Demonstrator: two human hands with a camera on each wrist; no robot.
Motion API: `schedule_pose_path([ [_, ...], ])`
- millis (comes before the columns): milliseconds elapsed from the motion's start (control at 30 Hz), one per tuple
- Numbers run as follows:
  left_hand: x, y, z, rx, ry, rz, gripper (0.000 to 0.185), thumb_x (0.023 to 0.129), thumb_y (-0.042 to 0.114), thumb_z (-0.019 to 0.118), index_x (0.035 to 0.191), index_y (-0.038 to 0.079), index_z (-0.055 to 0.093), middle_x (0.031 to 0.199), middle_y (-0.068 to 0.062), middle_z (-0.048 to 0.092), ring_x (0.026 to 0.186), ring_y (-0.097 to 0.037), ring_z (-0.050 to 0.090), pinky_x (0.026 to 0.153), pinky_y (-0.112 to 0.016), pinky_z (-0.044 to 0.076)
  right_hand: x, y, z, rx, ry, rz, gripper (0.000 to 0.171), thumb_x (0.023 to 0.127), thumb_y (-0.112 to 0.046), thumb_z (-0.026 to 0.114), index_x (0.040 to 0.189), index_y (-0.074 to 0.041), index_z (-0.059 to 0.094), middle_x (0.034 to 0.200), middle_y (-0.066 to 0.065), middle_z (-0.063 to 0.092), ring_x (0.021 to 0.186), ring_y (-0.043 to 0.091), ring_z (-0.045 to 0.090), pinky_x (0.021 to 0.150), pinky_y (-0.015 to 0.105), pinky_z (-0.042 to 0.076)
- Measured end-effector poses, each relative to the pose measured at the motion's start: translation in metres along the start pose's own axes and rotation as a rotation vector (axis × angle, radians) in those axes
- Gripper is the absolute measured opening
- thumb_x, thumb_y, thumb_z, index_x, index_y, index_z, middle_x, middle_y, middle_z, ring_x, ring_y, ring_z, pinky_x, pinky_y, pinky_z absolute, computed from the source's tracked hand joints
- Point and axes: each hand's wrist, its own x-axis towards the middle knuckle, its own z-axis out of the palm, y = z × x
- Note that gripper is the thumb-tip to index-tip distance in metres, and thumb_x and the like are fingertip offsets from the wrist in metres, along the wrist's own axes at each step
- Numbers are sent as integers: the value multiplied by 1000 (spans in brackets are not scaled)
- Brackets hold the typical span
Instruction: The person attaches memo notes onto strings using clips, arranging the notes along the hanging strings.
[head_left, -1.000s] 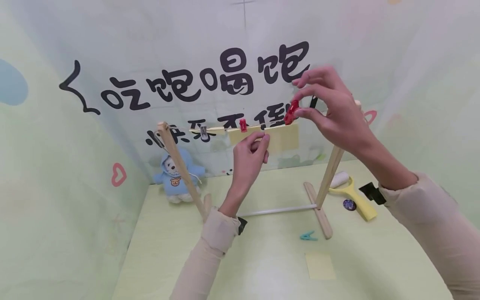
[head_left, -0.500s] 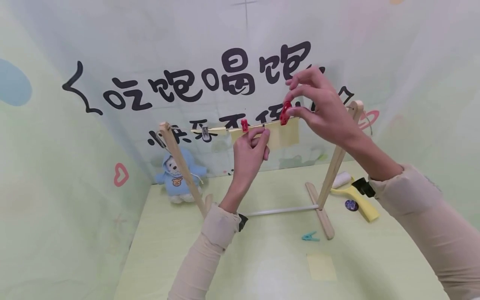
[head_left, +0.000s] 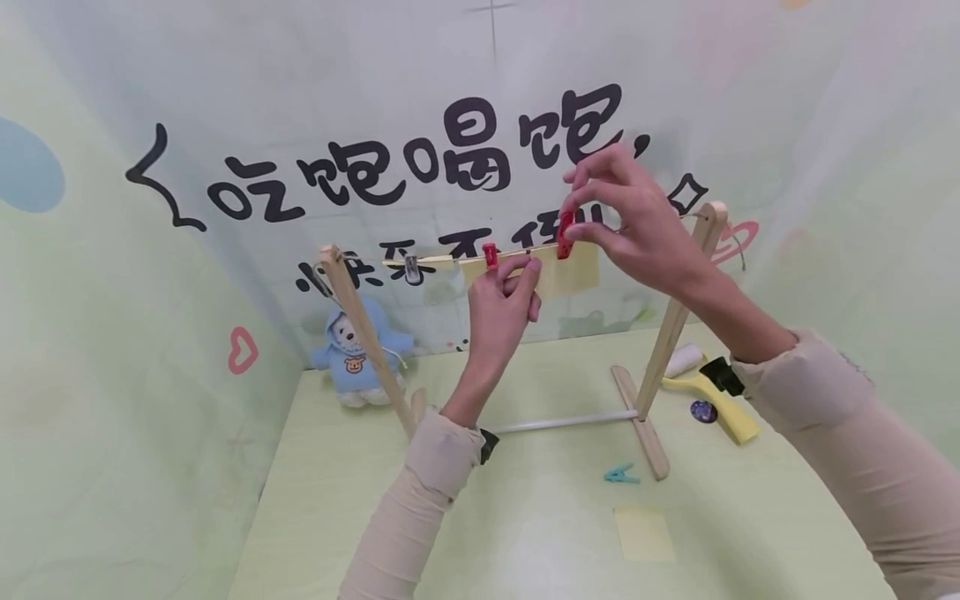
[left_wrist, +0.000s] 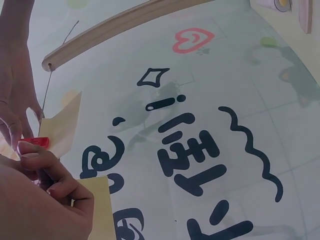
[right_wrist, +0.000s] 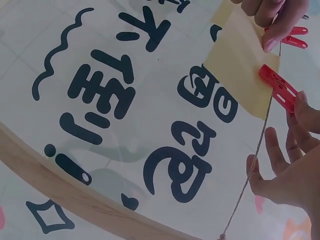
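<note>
Yellow paper (head_left: 576,273) hangs along a string (right_wrist: 255,155) stretched across a wooden rack (head_left: 670,350). My left hand (head_left: 504,312) pinches its top edge at the string, thumb against curled fingers. Whether this is one sheet or two overlapping ones, I cannot tell. Right of it, my right hand (head_left: 637,217) pinches a red clothespin (right_wrist: 280,89) between thumb and finger. The tip of that clothespin sits over the paper's edge at the string. A second red clothespin (head_left: 491,255) grips the string just left of my left hand. Farther left hangs a grey clothespin (head_left: 411,268).
A teal clothespin (head_left: 622,473) and a yellow paper square (head_left: 645,534) lie on the table (head_left: 540,517). Right of the rack are a yellow-handled lint roller (head_left: 720,404) and a dark round object (head_left: 703,411). A blue-hooded plush toy (head_left: 360,358) sits behind the left post.
My right hand has moved left and slightly down with the red clothespin, bringing it along the paper's top edge closer to my left hand. The left hand keeps its pinch.
</note>
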Motion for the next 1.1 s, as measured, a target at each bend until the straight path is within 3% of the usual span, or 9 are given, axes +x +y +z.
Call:
schedule_pose_path([
  [233,-1,-1,0,19,-17,-14,23,102,22,61,108,2,70,50,6,52,45,-9,49,42,-23,23,-1,0,-1,-50,-29,53,28,81,-2,81,108,4,74,119,18,53,124,30,50,109,47,36],
  [367,-2,-1,0,23,-11,-22,24,102,23,61,109,2,70,50,6,53,46,-9,50,42,-22,23,-5,-3,-6,-90,-56,46,42,82,-6,82,121,2,70,128,18,54,126,32,53,112,50,39],
  [433,-1,-2,1,22,-8,-19,24,102,23,61,109,2,70,50,6,53,46,-9,51,42,-22,24,-9,-6,-9,-101,-49,42,47,83,-8,81,127,-1,67,134,16,55,126,32,56,113,47,41],
  [500,-1,-3,1,21,-5,-15,25,102,23,60,110,2,70,51,7,53,46,-8,51,42,-21,24,-16,-10,-14,-103,-19,38,48,85,-8,81,130,-4,66,137,13,56,126,29,58,114,36,41],
  [667,-2,-6,3,28,-6,-18,25,103,23,60,112,2,69,52,6,54,46,-8,50,42,-21,25,-42,-25,-23,-54,61,23,41,85,-2,78,124,-9,71,132,7,62,126,8,53,103,10,39],
  [900,-4,-12,5,31,1,-40,25,102,23,60,112,2,69,52,5,54,46,-10,48,42,-21,27,-88,-35,-26,-1,27,-58,40,79,7,79,117,-5,73,125,9,66,120,0,55,97,8,44],
  [1100,-10,-22,6,91,-42,-56,26,102,26,61,114,4,68,54,5,55,46,-9,46,46,-20,30,-132,-24,-24,-18,-15,-6,40,79,6,79,116,-10,73,123,4,66,120,-2,55,97,6,41],
])
